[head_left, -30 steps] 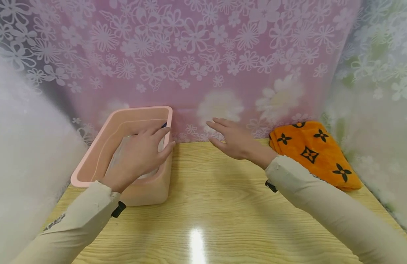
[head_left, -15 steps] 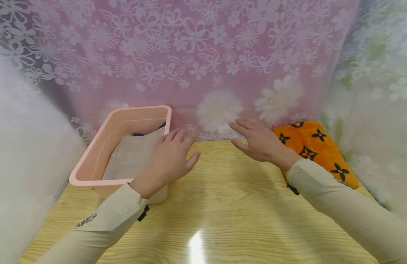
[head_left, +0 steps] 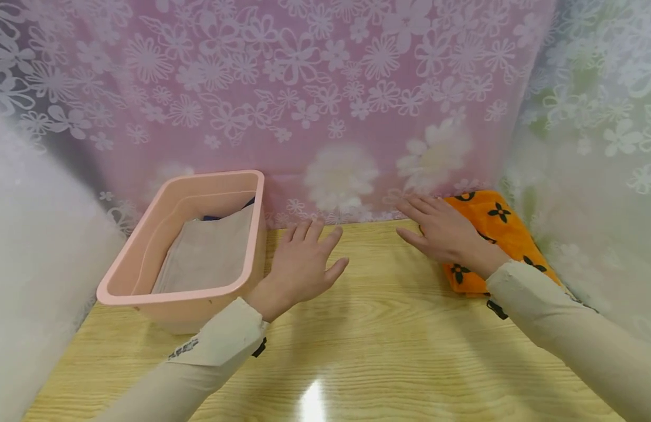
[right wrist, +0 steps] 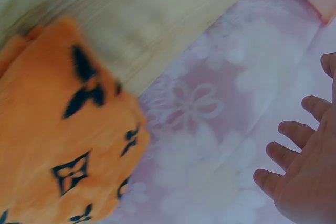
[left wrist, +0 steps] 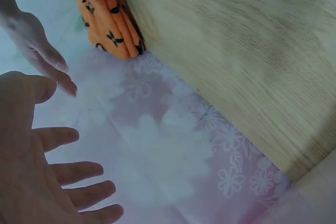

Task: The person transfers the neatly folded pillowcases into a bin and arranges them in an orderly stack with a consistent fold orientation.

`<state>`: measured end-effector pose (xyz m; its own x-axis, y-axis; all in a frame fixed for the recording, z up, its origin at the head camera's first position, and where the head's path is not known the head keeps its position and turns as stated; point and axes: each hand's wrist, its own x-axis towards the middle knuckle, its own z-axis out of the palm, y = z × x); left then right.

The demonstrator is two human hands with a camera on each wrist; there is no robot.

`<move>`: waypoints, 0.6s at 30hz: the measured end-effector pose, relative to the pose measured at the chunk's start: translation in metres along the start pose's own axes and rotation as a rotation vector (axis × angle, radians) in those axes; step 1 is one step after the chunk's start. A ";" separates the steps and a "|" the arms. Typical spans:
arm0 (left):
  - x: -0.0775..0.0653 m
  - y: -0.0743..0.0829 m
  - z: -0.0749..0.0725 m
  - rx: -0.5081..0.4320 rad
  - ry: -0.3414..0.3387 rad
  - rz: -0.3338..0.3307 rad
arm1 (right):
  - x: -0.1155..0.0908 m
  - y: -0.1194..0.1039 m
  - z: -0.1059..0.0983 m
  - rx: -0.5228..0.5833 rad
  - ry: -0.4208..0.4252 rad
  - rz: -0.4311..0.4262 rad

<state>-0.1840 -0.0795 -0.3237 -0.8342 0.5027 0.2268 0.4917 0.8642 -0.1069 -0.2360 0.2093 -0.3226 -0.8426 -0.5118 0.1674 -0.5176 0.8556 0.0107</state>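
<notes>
A pink plastic bin (head_left: 146, 246) stands at the left of the wooden table (head_left: 378, 351), with a folded beige cloth (head_left: 209, 252) lying inside it over something dark. My left hand (head_left: 304, 264) hovers open over the table just right of the bin, fingers spread and empty; the left wrist view shows its fingers (left wrist: 68, 174) apart. A folded orange cloth with black flower marks (head_left: 494, 228) lies at the back right. My right hand (head_left: 444, 231) is open, fingers straight, over the orange cloth's left edge. The right wrist view shows the orange cloth (right wrist: 58, 135) below and the fingers (right wrist: 294, 161) spread.
A pink flowered sheet (head_left: 325, 105) hangs close behind the table, with whitish flowered sheets on the left (head_left: 35, 223) and right (head_left: 594, 146). Bare tabletop stretches between the bin and the orange cloth and toward me.
My left hand came out of the bin and moved right over the table, leaving the beige cloth inside. My right hand travelled right until it reached the orange cloth.
</notes>
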 end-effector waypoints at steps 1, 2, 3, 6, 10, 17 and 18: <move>0.002 0.001 0.002 0.008 -0.006 0.004 | -0.003 0.003 0.000 0.005 -0.006 0.008; 0.004 0.002 0.004 0.018 -0.005 0.008 | -0.006 0.007 0.000 0.010 -0.013 0.019; 0.006 0.003 0.007 0.027 -0.009 0.012 | -0.008 0.010 0.000 0.010 -0.021 0.026; 0.011 0.005 0.013 0.035 -0.004 0.032 | -0.016 0.022 0.002 -0.013 -0.039 0.043; 0.014 0.008 0.021 0.028 -0.005 0.050 | -0.027 0.040 0.007 -0.051 -0.057 0.062; 0.021 0.013 0.035 0.039 -0.053 0.061 | -0.049 0.074 0.016 0.016 -0.086 0.155; 0.022 0.014 0.036 0.037 -0.060 0.064 | -0.051 0.078 0.017 0.020 -0.086 0.164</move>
<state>-0.2046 -0.0555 -0.3548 -0.8152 0.5565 0.1604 0.5360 0.8298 -0.1551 -0.2358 0.3010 -0.3470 -0.9250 -0.3714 0.0799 -0.3746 0.9267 -0.0297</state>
